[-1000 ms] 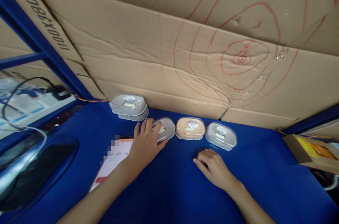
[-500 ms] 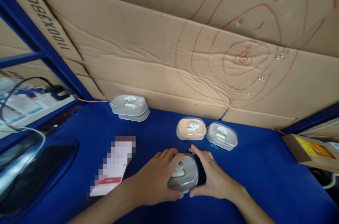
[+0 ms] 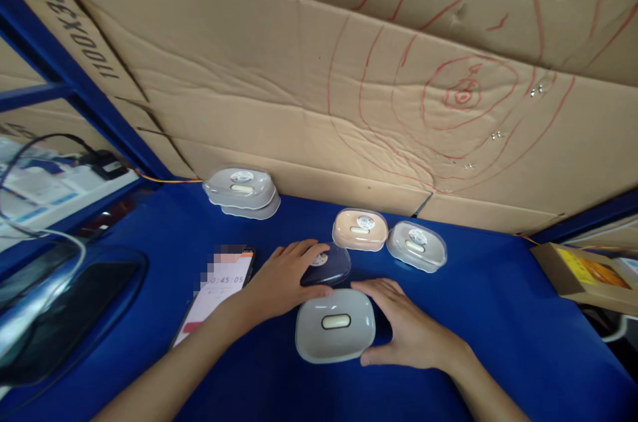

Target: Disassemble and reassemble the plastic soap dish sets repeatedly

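Note:
An uncovered grey soap dish [image 3: 314,332] with a pale oval piece in its middle lies on the blue table in front of me. My right hand [image 3: 406,325] grips its right end, thumb at the near corner and index finger at the far corner. Just beyond the dish, my left hand [image 3: 286,276] holds a clear lid [image 3: 335,267] bearing a round sticker, its fingers over the top and thumb at the near edge. The hand hides the lid's left part.
Against the cardboard wall [image 3: 249,76] stand a peach soap box [image 3: 343,236], a grey soap box [image 3: 431,252] and a stack of grey soap boxes [image 3: 219,189]. A phone [image 3: 224,289] lies left of my left hand. A small carton [image 3: 563,276] sits far right.
The lid has come off the soap dish and moved away and left with my left hand. My right hand has come against the dish's right end.

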{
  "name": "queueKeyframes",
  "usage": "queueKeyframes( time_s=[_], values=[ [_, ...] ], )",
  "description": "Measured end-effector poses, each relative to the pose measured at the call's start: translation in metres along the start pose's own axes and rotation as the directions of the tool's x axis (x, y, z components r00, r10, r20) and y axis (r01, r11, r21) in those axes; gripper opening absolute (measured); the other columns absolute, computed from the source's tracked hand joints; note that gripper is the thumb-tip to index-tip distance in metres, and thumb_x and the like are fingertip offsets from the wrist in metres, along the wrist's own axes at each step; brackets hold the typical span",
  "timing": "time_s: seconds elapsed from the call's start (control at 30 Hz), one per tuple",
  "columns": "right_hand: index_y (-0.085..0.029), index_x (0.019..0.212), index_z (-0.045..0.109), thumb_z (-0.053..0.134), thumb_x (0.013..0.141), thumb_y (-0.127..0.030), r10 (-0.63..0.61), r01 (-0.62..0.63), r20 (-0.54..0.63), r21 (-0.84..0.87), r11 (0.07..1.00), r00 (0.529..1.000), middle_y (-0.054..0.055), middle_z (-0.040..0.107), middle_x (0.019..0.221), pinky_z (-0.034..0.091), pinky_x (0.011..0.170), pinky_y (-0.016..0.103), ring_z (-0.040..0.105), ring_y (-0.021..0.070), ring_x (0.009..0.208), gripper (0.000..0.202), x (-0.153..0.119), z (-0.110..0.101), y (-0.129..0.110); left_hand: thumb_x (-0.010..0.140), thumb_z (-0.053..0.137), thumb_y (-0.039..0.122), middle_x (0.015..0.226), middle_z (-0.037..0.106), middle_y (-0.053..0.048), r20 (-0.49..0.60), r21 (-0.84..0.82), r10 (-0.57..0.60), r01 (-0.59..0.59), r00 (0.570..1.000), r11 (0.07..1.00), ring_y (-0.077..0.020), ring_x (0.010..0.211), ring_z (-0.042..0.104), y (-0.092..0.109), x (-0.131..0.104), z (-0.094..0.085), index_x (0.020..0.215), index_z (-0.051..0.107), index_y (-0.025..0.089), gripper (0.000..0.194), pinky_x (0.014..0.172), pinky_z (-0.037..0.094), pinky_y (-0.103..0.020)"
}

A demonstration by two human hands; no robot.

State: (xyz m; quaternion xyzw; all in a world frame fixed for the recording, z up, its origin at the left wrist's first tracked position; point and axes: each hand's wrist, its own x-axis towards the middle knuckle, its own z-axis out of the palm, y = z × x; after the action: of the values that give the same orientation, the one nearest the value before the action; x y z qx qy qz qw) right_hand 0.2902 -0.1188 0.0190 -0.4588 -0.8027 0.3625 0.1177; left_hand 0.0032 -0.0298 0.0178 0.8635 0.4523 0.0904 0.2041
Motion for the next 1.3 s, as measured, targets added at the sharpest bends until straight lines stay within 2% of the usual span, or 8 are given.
queueKeyframes(
  time_s=[0.23, 0.33, 0.4, 0.53, 0.73, 0.97, 1.1, 1.3],
  values=[
    [-0.025, 0.160, 0.036, 0.088, 0.079, -0.050, -0.047, 0.044, -0.056, -0.047, 0.998, 0.997, 0.015, 0.050, 0.157, 0.034, 0.121, 0.053, 0.044, 0.0358, 0.145, 0.099, 0.000, 0.008, -0.002, 0.108, 0.047, 0.048, 0.176, 0.026, -0.016, -0.092, 0.144, 0.141, -0.127, 0.986, 0.981, -0.0392, 0.162, 0.023, -0.002, 0.003, 0.007, 0.160, 0.044, 0.027, 0.056, 0.125, 0.024, -0.068],
    [-0.023, 0.157, 0.035, 0.084, 0.082, -0.036, -0.076, 0.070, -0.124, -0.054, 0.996, 0.989, 0.015, 0.051, 0.155, 0.037, 0.120, 0.049, 0.046, 0.0323, 0.143, 0.091, 0.000, 0.012, 0.000, 0.107, 0.049, 0.048, 0.168, 0.042, -0.014, -0.023, 0.082, 0.293, -0.290, 0.956, 0.953, -0.0337, 0.155, 0.038, 0.017, -0.005, 0.004, 0.158, 0.046, 0.027, 0.055, 0.125, 0.031, -0.057],
    [-0.023, 0.157, 0.033, 0.082, 0.081, -0.030, -0.075, 0.068, -0.161, -0.050, 0.996, 0.984, 0.015, 0.051, 0.155, 0.038, 0.119, 0.048, 0.047, 0.0318, 0.142, 0.091, 0.001, 0.013, 0.002, 0.092, 0.069, 0.064, 0.155, 0.057, -0.017, 0.089, 0.015, 0.344, -0.347, 0.935, 0.938, -0.0367, 0.142, 0.054, 0.031, -0.012, 0.003, 0.157, 0.048, 0.024, 0.079, 0.119, 0.041, -0.055],
    [-0.023, 0.159, 0.030, 0.090, 0.077, -0.042, -0.049, 0.045, -0.130, -0.037, 0.998, 0.990, 0.017, 0.049, 0.157, 0.036, 0.120, 0.051, 0.045, 0.0350, 0.144, 0.103, 0.003, 0.014, 0.005, 0.075, 0.088, 0.050, 0.154, 0.056, -0.018, 0.196, -0.052, 0.298, -0.294, 0.934, 0.954, -0.0420, 0.141, 0.052, 0.044, -0.017, 0.004, 0.161, 0.038, 0.020, 0.104, 0.118, 0.040, -0.060],
    [-0.026, 0.160, 0.030, 0.092, 0.076, -0.040, 0.031, -0.030, -0.110, 0.011, 0.999, 0.993, 0.017, 0.045, 0.160, 0.033, 0.121, 0.057, 0.043, 0.0390, 0.145, 0.106, 0.005, 0.024, 0.008, 0.078, 0.085, 0.045, 0.139, 0.067, -0.004, 0.159, -0.283, 0.270, -0.218, 0.950, 0.934, -0.0308, 0.131, 0.061, 0.039, -0.012, -0.008, 0.144, 0.053, 0.030, 0.075, 0.115, 0.046, -0.045],
    [-0.031, 0.168, 0.015, 0.092, 0.073, -0.030, 0.106, -0.105, -0.069, 0.024, 0.994, 0.992, 0.017, 0.036, 0.167, 0.032, 0.125, 0.060, 0.035, 0.0414, 0.153, 0.122, 0.000, 0.018, 0.012, 0.080, 0.082, 0.044, 0.135, 0.069, -0.006, 0.106, -0.206, 0.181, -0.156, 0.978, 0.966, -0.0332, 0.128, 0.064, 0.036, -0.017, -0.020, 0.135, 0.060, 0.028, 0.061, 0.111, 0.049, -0.045],
    [-0.034, 0.170, 0.006, 0.093, 0.074, -0.036, 0.133, -0.133, -0.004, -0.038, 0.990, 0.991, 0.016, 0.025, 0.174, 0.025, 0.127, 0.064, 0.024, 0.0413, 0.160, 0.129, -0.007, 0.014, 0.013, 0.084, 0.078, 0.042, 0.152, 0.057, -0.013, 0.041, -0.070, 0.180, -0.177, 0.983, 0.982, -0.0401, 0.141, 0.053, 0.020, -0.014, -0.013, 0.135, 0.060, 0.026, 0.057, 0.116, 0.042, -0.059],
    [-0.042, 0.168, -0.006, 0.091, 0.077, -0.038, 0.194, -0.189, 0.048, -0.098, 0.977, 0.980, 0.011, 0.003, 0.179, 0.014, 0.127, 0.070, 0.008, 0.0401, 0.164, 0.133, -0.011, 0.015, 0.005, 0.087, 0.077, 0.039, 0.161, 0.048, -0.016, 0.023, -0.026, 0.221, -0.221, 0.975, 0.975, -0.0402, 0.149, 0.044, 0.010, -0.011, -0.002, 0.138, 0.060, 0.025, 0.056, 0.120, 0.037, -0.061]
  ],
)
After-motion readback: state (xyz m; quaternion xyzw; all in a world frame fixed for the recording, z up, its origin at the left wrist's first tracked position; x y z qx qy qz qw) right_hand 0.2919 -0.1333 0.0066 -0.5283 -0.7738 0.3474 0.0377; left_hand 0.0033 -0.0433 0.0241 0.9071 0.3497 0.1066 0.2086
